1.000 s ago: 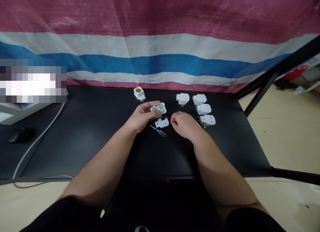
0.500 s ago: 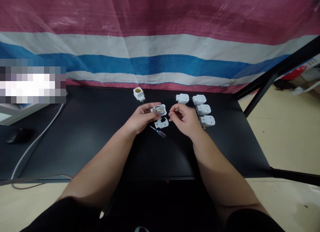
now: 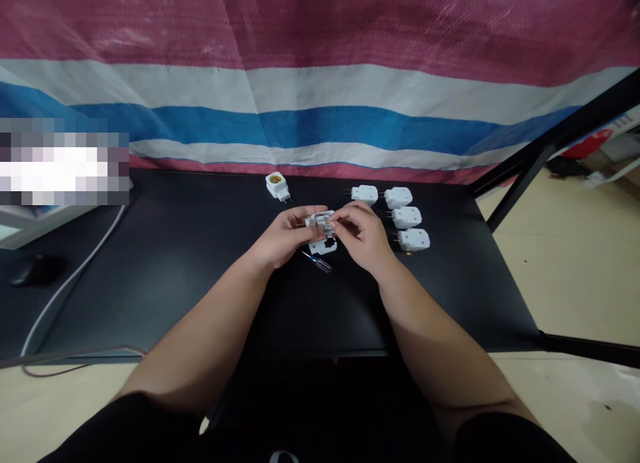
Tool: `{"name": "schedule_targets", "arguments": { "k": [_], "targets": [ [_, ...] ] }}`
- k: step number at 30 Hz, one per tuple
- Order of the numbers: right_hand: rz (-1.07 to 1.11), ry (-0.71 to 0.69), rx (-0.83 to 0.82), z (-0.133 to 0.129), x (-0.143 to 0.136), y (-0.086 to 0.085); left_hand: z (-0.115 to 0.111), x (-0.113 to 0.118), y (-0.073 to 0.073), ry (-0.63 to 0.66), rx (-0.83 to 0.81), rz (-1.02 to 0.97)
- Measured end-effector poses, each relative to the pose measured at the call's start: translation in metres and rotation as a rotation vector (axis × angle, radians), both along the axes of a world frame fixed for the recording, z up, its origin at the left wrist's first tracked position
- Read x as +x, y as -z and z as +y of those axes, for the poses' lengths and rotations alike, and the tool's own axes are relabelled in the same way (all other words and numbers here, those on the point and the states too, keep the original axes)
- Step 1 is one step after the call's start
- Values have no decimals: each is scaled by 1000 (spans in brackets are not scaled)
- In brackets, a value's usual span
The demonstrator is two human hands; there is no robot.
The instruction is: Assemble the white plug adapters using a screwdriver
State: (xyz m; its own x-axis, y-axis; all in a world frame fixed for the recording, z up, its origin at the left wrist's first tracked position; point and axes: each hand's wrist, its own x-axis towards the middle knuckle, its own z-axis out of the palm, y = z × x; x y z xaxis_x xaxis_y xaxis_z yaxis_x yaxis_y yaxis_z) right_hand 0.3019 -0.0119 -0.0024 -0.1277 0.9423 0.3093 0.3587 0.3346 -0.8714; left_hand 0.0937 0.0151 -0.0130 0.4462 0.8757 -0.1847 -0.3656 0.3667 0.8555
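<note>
An open white plug housing (image 3: 320,220) with metal parts inside is held in my left hand (image 3: 283,239), its pins pointing left. My right hand (image 3: 364,235) has thumb and forefinger pinched together at the housing's right side; whether a small part is between them is hidden. Just below the housing, a loose white cover (image 3: 324,246) with a rounded cutout lies on the black table (image 3: 200,263). A small screwdriver (image 3: 319,262) with a clear handle rests in front of the cover.
Several white plug units, one of them a plug (image 3: 413,240), lie at the right. A white plug with a round brass-coloured socket (image 3: 277,183) sits behind my left hand. Farther left are a black mouse (image 3: 36,270) and a cable (image 3: 75,280). A striped sheet (image 3: 320,126) hangs behind.
My right hand has moved left, and its fingertips now touch the housing, covering its right part. My left hand still holds the housing in nearly the same place.
</note>
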Motion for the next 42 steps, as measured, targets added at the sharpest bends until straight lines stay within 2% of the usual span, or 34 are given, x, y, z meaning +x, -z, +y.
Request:
{"name": "schedule_targets", "arguments": {
  "k": [6, 12, 19, 37, 42],
  "targets": [
    [72, -12, -71, 1, -1, 2, -2, 1, -1, 21, 36, 8],
    [228, -38, -297, 3, 0, 10, -2, 0, -2, 58, 96, 20],
    [496, -94, -518, 4, -4, 1, -2, 0, -4, 66, 89, 28],
    [518, -93, -573, 2, -4, -4, 0, -1, -3, 52, 25, 50],
    [374, 9, -482, 6, 7, -2, 4, -5, -1, 18, 20, 51]
  ]
}}
